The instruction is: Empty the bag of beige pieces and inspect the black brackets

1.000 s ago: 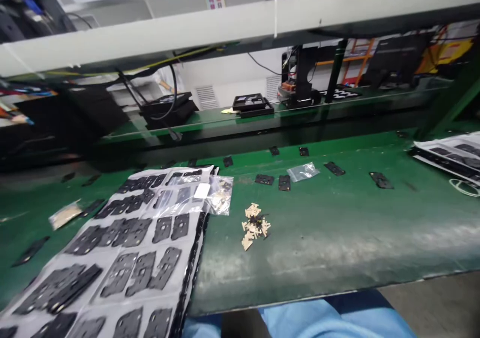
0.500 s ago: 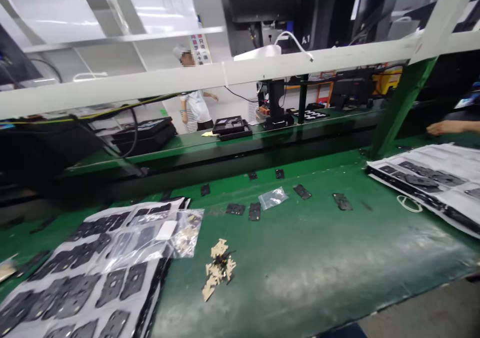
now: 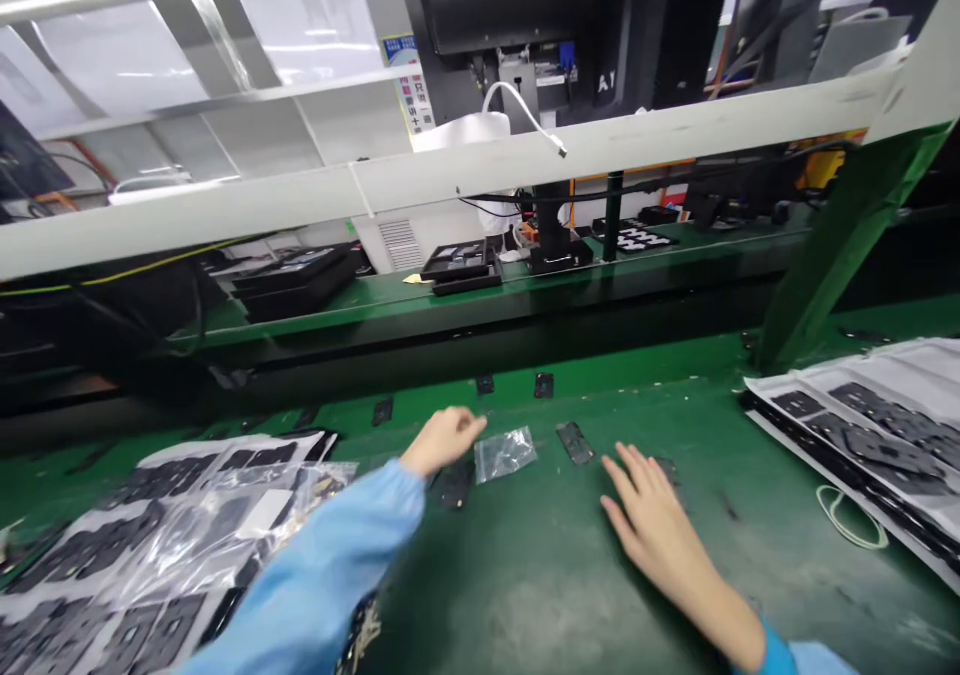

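Left hand [image 3: 442, 440] and right hand [image 3: 649, 525], both bare, held palm down over a green workbench [image 3: 540, 595].

Left hand's fingers curled loosely together, just beside a clear plastic bag [image 3: 504, 453] and above a flat black plate [image 3: 454, 485]; whether they held anything could not be told. Right hand open, fingers splayed and empty, near a second black plate [image 3: 575, 443]. Further black plates lay in spaced rows on a white backing sheet [image 3: 885, 425], right of the right hand, each kept flat and apart.

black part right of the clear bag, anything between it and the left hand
Yes, the clear plastic bag lies between the left hand and the black part. Nothing visible stands between that part and the right hand.
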`<act>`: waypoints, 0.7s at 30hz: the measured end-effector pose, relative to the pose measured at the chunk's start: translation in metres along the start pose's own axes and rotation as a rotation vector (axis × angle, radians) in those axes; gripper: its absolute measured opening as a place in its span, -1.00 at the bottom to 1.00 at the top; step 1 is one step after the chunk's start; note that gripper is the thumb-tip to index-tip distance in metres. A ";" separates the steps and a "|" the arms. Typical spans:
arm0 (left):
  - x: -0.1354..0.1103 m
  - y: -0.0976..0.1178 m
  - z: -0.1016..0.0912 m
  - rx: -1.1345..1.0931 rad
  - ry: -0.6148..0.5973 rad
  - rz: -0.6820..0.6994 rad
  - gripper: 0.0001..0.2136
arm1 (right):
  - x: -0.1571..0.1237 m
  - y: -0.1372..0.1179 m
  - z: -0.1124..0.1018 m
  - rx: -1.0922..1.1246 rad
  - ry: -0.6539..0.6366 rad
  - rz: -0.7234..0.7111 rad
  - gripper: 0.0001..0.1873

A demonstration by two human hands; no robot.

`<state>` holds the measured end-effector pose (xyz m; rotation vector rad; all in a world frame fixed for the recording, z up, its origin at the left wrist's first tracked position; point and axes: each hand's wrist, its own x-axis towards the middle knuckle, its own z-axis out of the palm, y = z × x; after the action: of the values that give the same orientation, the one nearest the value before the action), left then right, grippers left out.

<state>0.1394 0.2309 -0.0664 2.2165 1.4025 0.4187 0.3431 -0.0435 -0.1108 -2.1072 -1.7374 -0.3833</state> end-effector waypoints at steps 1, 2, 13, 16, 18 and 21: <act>0.020 0.011 0.004 0.021 -0.013 -0.041 -0.71 | -0.002 -0.005 0.006 -0.007 0.000 -0.050 -0.52; 0.041 0.023 0.009 0.041 -0.022 -0.092 -0.71 | -0.004 -0.009 0.008 -0.009 -0.016 -0.095 -0.52; 0.110 0.059 0.038 0.059 -0.097 -0.227 -0.74 | -0.004 -0.018 -0.014 0.100 -0.113 -0.039 -0.68; 0.082 0.069 0.032 -0.003 -0.078 -0.057 -0.79 | -0.004 -0.019 -0.015 0.146 -0.138 -0.070 -0.63; 0.051 0.073 0.023 -0.057 -0.052 0.069 -0.82 | -0.003 -0.019 -0.014 0.163 -0.160 -0.134 -0.58; -0.009 0.072 0.008 -0.151 -0.025 0.266 -0.87 | 0.004 -0.022 -0.005 0.138 -0.165 -0.168 -0.54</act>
<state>0.1934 0.1950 -0.0337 2.2797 1.0284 0.5663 0.3223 -0.0389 -0.1018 -1.9502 -1.9810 -0.1321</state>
